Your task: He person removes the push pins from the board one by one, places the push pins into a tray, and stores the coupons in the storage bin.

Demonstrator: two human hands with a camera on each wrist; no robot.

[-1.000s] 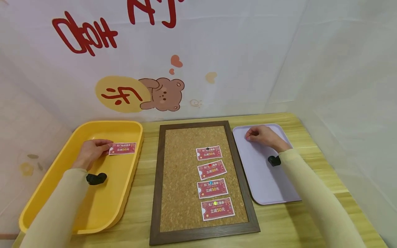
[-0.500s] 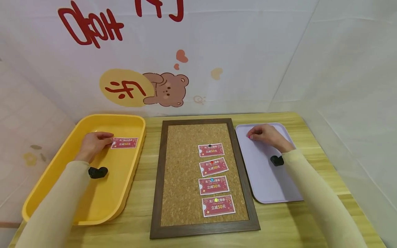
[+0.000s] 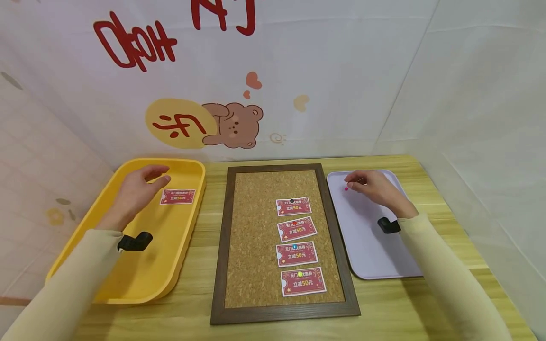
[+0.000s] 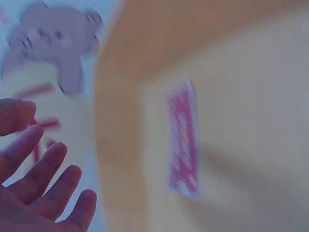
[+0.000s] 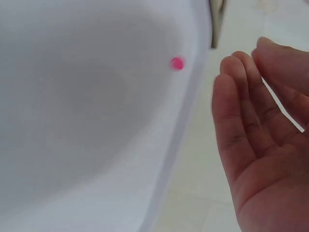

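Observation:
My left hand [image 3: 137, 193] hovers over the yellow tub [image 3: 159, 265] with loosely bent fingers and nothing in them. Just right of its fingertips, a red coupon [image 3: 178, 196] with a white edge lies in the tub; it looks blurred in the left wrist view [image 4: 183, 140]. Over the far end of the lavender tray [image 3: 367, 246] is my right hand [image 3: 377, 190], its fingers relaxed and holding nothing. A small pink pushpin [image 3: 346, 189] lies on that tray, just below the fingertips and apart from them in the right wrist view [image 5: 177, 63].
Between the tub and tray lies a cork board [image 3: 251, 237] in a dark wooden frame. Several coupons [image 3: 304, 283] are fixed in a column on its right half, each with a coloured pin. A white curtain [image 3: 332, 57] with a bear print stands behind the table.
My left hand has let go of the coupon and lifted off it, leaving it in the tub. My right hand has released the pink pushpin onto the tray and drawn slightly away.

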